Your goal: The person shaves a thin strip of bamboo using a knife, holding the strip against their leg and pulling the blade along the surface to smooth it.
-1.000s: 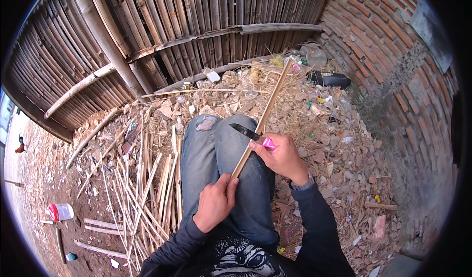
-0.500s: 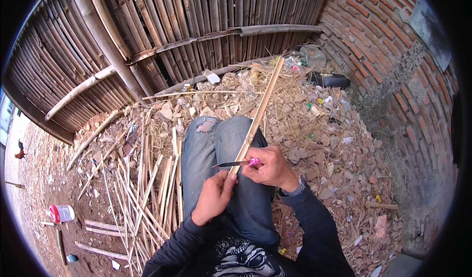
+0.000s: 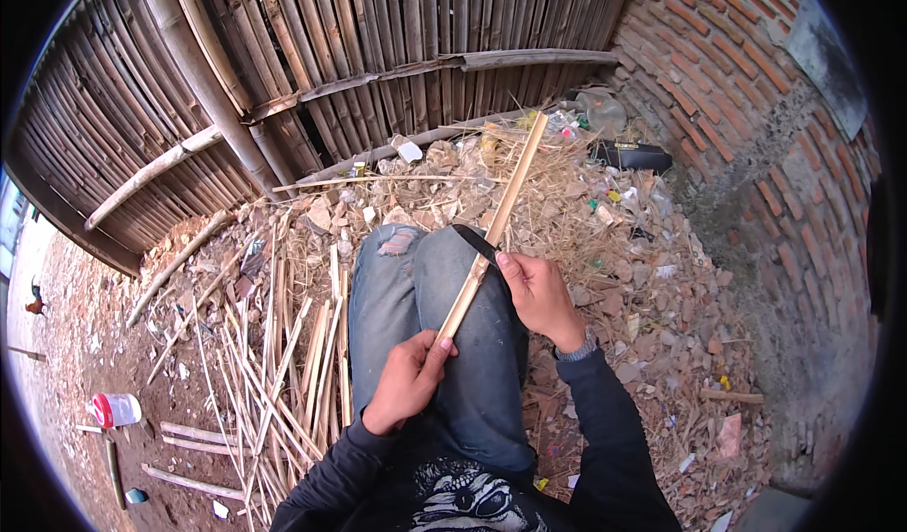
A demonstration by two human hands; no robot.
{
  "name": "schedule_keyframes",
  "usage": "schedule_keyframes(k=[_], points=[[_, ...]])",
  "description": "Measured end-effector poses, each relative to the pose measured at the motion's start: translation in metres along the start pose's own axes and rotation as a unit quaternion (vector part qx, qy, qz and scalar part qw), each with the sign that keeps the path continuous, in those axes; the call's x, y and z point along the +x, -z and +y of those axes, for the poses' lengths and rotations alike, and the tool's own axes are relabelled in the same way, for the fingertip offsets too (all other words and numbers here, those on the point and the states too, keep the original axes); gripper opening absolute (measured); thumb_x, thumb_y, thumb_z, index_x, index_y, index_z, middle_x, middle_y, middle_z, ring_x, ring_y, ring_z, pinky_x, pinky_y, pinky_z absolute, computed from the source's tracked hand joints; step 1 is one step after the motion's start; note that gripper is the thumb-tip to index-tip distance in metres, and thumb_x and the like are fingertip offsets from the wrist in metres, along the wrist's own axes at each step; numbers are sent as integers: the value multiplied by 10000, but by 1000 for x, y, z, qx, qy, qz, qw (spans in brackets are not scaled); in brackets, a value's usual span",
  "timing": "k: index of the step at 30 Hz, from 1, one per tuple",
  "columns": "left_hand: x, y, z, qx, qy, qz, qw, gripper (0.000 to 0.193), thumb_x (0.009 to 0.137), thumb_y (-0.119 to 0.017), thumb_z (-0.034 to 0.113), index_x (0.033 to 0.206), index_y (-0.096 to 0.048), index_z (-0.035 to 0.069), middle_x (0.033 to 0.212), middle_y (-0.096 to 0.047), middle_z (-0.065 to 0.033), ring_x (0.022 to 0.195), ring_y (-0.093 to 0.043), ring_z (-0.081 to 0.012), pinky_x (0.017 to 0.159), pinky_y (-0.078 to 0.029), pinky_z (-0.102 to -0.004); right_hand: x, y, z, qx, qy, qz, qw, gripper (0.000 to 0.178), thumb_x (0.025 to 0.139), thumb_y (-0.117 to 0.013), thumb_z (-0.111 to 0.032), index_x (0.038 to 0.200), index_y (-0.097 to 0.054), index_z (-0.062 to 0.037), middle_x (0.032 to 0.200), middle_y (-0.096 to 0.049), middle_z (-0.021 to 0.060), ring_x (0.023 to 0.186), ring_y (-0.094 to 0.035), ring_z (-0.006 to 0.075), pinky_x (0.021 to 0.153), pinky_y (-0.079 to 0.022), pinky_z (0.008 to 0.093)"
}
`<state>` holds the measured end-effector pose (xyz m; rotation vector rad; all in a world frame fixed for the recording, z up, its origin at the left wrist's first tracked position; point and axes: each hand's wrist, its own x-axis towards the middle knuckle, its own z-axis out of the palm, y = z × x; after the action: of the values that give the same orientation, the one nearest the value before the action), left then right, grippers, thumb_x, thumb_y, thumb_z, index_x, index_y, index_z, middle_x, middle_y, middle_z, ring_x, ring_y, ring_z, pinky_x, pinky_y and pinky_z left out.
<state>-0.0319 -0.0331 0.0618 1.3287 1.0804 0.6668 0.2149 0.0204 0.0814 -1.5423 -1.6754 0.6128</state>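
In the head view, the wooden strip point(image 3: 512, 192) slants over the right thigh point(image 3: 439, 272) of the jeans, its long axis running from the lower end up and rightward past the knee's front edge, above the rubble point(image 3: 605, 248). The left hand point(image 3: 406, 381) pinches that lower end between thumb and curled fingers. The right hand point(image 3: 540, 298), closed on the knife point(image 3: 475, 242), is just beside the strip's right edge, nearer its middle; the blade crosses the strip, pointing up and left. The handle is hidden.
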Motion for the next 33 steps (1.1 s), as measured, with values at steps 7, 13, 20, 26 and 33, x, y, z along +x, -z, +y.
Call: schedule_keyframes(k=[7, 13, 20, 26, 33], points=[[4, -5, -10, -23, -37, -4, 999, 311, 1144, -517, 292, 1016, -635, 34, 603, -443, 68, 500, -374, -30, 471, -293, -239, -7, -13, 2, 16, 2, -1, 1000, 568, 1114, -532, -412, 764, -620, 26, 573, -483, 197, 518, -511, 309, 552, -392, 445], [5, 9, -8, -152, 64, -79, 983, 319, 1145, -518, 304, 1012, -645, 44, 618, -456, 61, 523, -391, -38, 485, -305, -243, 7, 0, 13, 91, -25, -130, 987, 608, 1118, -529, -438, 751, -606, 41, 548, -398, 98, 561, -421, 134, 544, -367, 396], [13, 12, -13, -225, 51, -122, 965, 311, 1148, -514, 302, 1024, -635, 43, 618, -413, 71, 503, -331, -36, 471, -270, -239, 16, 4, 37, 234, -60, -216, 946, 594, 1126, -521, -447, 712, -593, -28, 599, -442, -62, 564, -382, 71, 523, -332, 308], [6, 2, -10, -84, -5, -41, 996, 322, 1146, -516, 311, 1004, -639, 50, 616, -426, 78, 498, -341, -25, 466, -268, -230, 4, -11, 28, 103, 8, -10, 995, 547, 1121, -538, -392, 734, -574, -6, 556, -437, 89, 516, -459, 153, 504, -339, 381], [7, 5, -9, -157, 50, -81, 983, 281, 1145, -518, 277, 1035, -640, 49, 635, -440, 66, 530, -381, -35, 478, -296, -247, 0, -14, 15, 48, 43, -23, 998, 533, 1116, -543, -370, 750, -597, 14, 562, -419, 156, 513, -413, 210, 531, -356, 413]])
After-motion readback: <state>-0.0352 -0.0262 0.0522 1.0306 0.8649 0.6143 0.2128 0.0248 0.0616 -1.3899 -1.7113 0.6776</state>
